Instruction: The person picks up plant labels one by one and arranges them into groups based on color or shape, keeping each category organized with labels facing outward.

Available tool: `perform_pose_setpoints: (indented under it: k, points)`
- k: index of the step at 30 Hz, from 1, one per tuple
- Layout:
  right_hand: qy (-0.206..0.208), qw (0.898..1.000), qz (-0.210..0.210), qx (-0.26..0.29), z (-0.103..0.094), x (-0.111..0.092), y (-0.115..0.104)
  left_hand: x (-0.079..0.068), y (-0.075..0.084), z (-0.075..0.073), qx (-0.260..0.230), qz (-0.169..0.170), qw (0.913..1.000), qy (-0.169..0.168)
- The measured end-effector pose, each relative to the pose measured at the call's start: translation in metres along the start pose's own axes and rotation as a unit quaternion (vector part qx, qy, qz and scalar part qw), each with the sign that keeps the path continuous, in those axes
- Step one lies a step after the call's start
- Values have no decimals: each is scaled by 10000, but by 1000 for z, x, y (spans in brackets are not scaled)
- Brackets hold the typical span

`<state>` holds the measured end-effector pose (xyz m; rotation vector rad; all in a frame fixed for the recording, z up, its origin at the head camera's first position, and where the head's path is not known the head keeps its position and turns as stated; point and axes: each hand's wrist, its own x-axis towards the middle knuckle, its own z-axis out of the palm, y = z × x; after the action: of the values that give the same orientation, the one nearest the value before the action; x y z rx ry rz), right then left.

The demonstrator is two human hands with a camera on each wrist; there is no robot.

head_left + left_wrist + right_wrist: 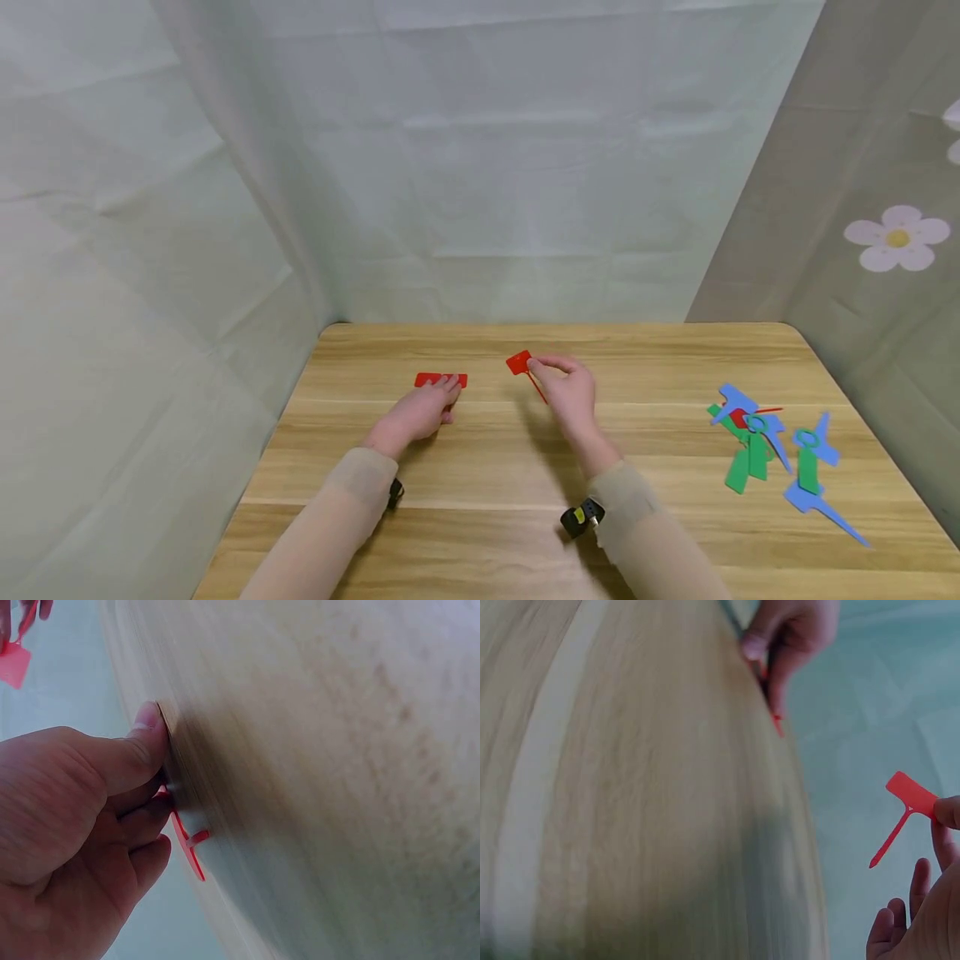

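My left hand [422, 412] lies palm down near the table's far side, fingers spread over a flat red plastic piece [462, 381]. In the left wrist view the fingertips press on this red piece [187, 846], and part of it is covered by them. My right hand [573, 395] is raised above the tabletop and pinches a red T-shaped plant label [517, 362] by its wide head. The right wrist view shows that label [913, 795] with its thin pointed stem hanging free, thumb and forefinger at one end of the head.
On the right of the wooden table [480, 542] lies a loose pile of blue T-shaped labels [806, 497], green tags [807, 471] with rings, and a red label [738, 418]. Pale cloth curtains [525, 167] surround the table at the back and sides.
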<state>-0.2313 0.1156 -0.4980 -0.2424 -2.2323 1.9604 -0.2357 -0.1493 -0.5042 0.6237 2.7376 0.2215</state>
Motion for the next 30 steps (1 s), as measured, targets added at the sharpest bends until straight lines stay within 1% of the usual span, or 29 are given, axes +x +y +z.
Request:
perform_pose_setpoints:
  k: [3,5,7,8,10,12,14,16,20,22,30]
  points:
    - [-131,9975,-187,-666,8,5,2,2,0,1,-58,-56,10000,-10]
    - [-299,9911,-359,-1244,13,8,1,2,0,2,-81,-102,9999,-19]
    - [-490,9795,-480,-1896,18,10,-1,3,0,3,-88,-116,9999,-12]
    - [-578,9719,-540,-2217,20,10,-3,3,0,3,-92,-124,9999,-10]
    - [-772,9536,-629,-2842,25,11,-7,3,0,3,-77,-139,9999,-20]
    - [-937,9394,-608,-3241,29,11,-12,2,0,2,-101,-141,9998,-15]
    - [-1005,9321,-517,-3441,34,11,-15,2,1,1,-105,-127,9999,-15]
    - [-1033,9298,-349,-3515,39,11,-17,1,2,0,-89,-109,9999,-15]
    - [-995,9309,-13,-3514,48,12,-17,0,3,-1,-27,-49,10000,-14]
    - [-988,9318,56,-3492,51,11,-16,0,4,-1,-39,-47,10000,-7]
    - [-847,9378,-192,-3362,58,9,-7,1,5,-1,-111,-58,9999,27]
